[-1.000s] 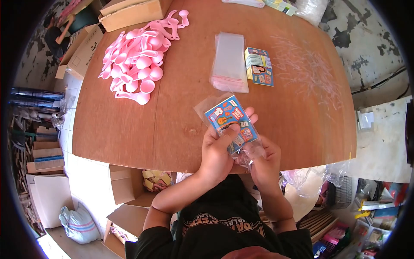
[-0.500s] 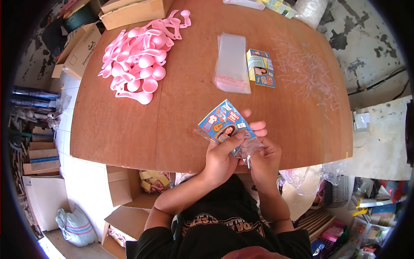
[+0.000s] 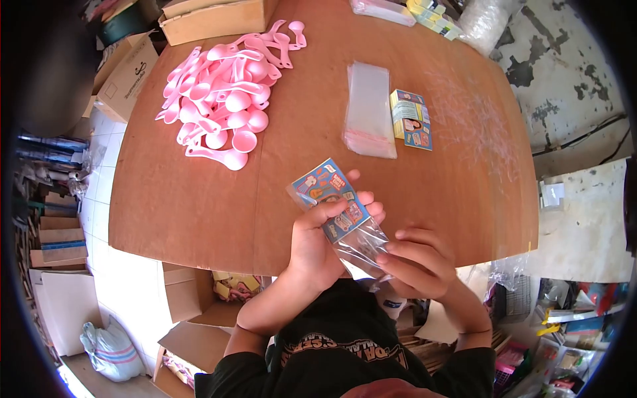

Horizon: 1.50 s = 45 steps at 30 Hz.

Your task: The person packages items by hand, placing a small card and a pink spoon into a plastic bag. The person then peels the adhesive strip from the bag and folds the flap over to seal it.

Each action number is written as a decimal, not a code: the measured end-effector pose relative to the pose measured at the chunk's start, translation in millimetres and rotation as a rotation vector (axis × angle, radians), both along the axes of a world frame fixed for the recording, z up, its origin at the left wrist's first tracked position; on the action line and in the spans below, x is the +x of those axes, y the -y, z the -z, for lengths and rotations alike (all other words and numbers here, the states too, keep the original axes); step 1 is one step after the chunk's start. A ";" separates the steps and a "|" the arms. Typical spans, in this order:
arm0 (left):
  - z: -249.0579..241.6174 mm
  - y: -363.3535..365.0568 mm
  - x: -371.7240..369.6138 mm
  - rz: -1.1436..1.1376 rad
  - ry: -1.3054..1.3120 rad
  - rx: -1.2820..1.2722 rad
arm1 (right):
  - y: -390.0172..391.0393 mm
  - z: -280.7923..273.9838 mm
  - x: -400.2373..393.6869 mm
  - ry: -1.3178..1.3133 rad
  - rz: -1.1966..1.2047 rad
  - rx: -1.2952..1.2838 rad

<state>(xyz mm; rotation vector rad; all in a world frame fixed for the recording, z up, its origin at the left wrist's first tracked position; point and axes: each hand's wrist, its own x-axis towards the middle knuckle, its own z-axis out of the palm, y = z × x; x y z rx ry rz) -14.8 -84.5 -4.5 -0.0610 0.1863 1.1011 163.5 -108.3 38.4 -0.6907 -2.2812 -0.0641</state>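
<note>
My left hand is closed around a blue printed card in a clear plastic bag, its thumb on the card's front. The bag's loose end hangs toward my body. Beside that end is my right hand, its fingers apart and the fingertips near or against the plastic; whether they touch it is unclear. Farther back on the table lie a stack of clear bags and, touching its right side, a stack of printed cards. A heap of pink spoons lies at the back left.
The brown table curves around in front of me. A cardboard box stands at its back left edge. Thin clear strips are scattered on the right. Below the front edge are open boxes.
My right hand has let go of the bag's bunched end and moved right, fingers spreading. My left hand has shifted left with the card, and the bag's end is now stretched out more.
</note>
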 end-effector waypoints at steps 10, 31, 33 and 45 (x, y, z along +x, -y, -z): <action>9.2 -3.6 -1.3 -0.117 -0.088 -0.091 | -232.0 3.6 -68.5 -0.170 0.242 -0.411; 10.0 -5.3 -0.2 -0.170 -0.114 -0.056 | -149.4 1.1 -4.3 -0.417 0.296 -0.496; 10.1 -5.5 -1.1 -0.198 -0.096 -0.071 | -85.5 -13.6 18.3 -0.311 0.332 -0.509; 4.5 -10.0 5.4 -0.265 -0.137 -0.035 | 32.9 13.5 73.0 -0.022 -0.029 -0.004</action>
